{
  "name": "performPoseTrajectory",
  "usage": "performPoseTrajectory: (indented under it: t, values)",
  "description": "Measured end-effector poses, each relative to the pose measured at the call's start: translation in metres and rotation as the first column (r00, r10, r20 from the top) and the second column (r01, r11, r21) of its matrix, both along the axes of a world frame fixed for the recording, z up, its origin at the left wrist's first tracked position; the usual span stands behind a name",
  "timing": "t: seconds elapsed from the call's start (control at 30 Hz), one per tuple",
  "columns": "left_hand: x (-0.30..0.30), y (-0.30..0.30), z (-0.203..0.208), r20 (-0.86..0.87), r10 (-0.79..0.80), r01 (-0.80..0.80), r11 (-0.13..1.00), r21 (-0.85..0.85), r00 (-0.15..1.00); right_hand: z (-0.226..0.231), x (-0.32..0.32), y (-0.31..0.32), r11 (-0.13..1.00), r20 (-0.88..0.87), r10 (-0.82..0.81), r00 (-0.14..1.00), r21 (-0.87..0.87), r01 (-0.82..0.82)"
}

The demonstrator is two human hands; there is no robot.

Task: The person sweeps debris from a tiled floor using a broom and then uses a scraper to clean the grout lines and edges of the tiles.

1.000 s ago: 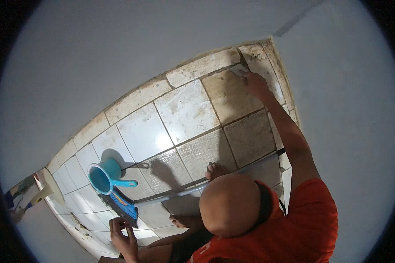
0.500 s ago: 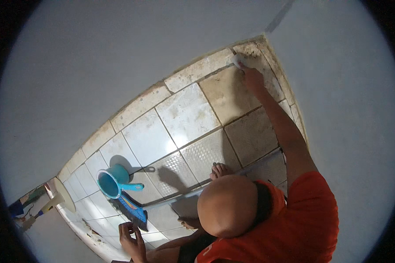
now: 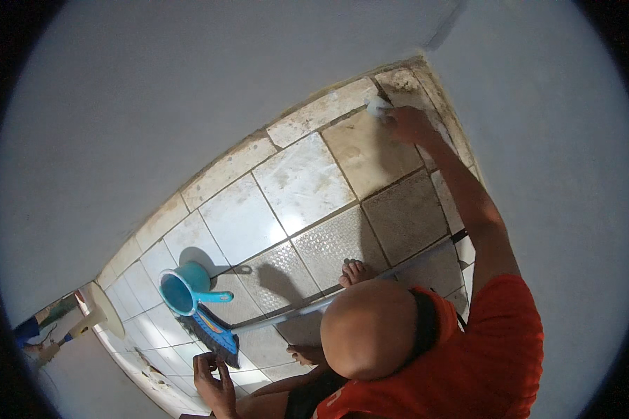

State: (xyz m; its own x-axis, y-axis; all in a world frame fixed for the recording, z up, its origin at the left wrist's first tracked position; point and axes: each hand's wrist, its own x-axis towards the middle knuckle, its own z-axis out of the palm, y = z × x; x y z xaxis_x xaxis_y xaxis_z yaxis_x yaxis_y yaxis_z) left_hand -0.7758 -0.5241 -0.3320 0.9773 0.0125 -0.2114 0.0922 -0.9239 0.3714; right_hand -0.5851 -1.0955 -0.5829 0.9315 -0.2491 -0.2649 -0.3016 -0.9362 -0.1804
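My right arm in a red sleeve stretches to the far corner of the tiled floor (image 3: pixel 304 181). Closed fingers of my right hand (image 3: pixel 411 126) press a small whitish-blue piece (image 3: pixel 378 106) against the joint between a stained yellowish tile (image 3: pixel 370 150) and the narrow border tiles; its kind is unclear. At the lower left my left hand (image 3: pixel 214 384) is raised, fingers curled toward the thumb; anything in them is too small to make out. Nearest to it lies a blue broom head (image 3: pixel 217 335) with dark bristles. Beyond that is a teal water dipper (image 3: pixel 182 290), handle pointing right.
Grey walls (image 3: pixel 175 105) enclose the floor on the far and right sides. A grey pipe (image 3: pixel 279 318) crosses the floor beside my bare foot (image 3: pixel 356 271). A pale rounded object (image 3: pixel 108 314) stands at the far left. Brown grime marks the corner tiles (image 3: pixel 402 80).
My right hand has slid the pale piece slightly toward me along the tile joint. The whole view has shifted a little; my left hand keeps its curled pose.
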Motion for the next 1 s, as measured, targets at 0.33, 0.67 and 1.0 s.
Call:
performPoseTrajectory:
  t: [0.33, 0.67, 1.0]
  values:
    - [0.001, -0.001, -0.002, 0.005, -0.033, 0.032, 0.994, 0.108, 0.999, 0.027, 0.061, -0.067, 0.878, -0.023, 0.222, 0.975, -0.430, -0.210]
    - [0.004, 0.005, -0.016, -0.021, -0.040, 0.041, 0.997, 0.069, 0.999, 0.030, 0.071, -0.039, 0.880, 0.154, 0.254, 0.955, -0.446, -0.163]
    - [0.005, 0.003, -0.015, -0.043, -0.024, 0.026, 0.998, 0.058, 0.999, 0.016, 0.074, -0.046, 0.858, 0.274, 0.400, 0.875, -0.446, -0.253]
